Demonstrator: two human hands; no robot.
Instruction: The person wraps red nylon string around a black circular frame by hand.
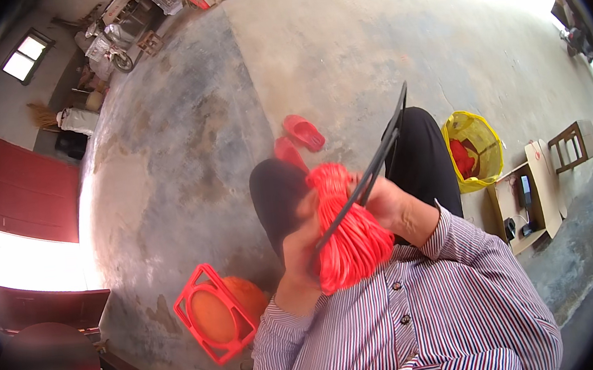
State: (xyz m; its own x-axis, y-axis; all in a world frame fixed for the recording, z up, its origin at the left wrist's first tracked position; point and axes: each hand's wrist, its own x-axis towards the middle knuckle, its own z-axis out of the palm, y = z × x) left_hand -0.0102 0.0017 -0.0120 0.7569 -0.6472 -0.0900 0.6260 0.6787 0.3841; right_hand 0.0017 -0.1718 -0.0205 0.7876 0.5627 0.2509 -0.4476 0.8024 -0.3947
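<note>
A thick bundle of bright red cord [355,250] is held in front of my striped shirt, over my lap. My left hand [300,244], partly smeared by motion, closes on the bundle's left side. Against its upper right side, my right hand [386,202] is closed with the fingers bent in. A long thin black strip [372,168] runs slantwise across the bundle and past my right hand, its upper end above my right knee. Which fingers hold the strip is hidden.
Red slippers [304,133] lie beyond my knees. To the left is a red plastic frame [200,327] with an orange round thing. At right stand a yellow bag [494,141] holding red material, an open cardboard box [547,191] and a wooden stool [582,144].
</note>
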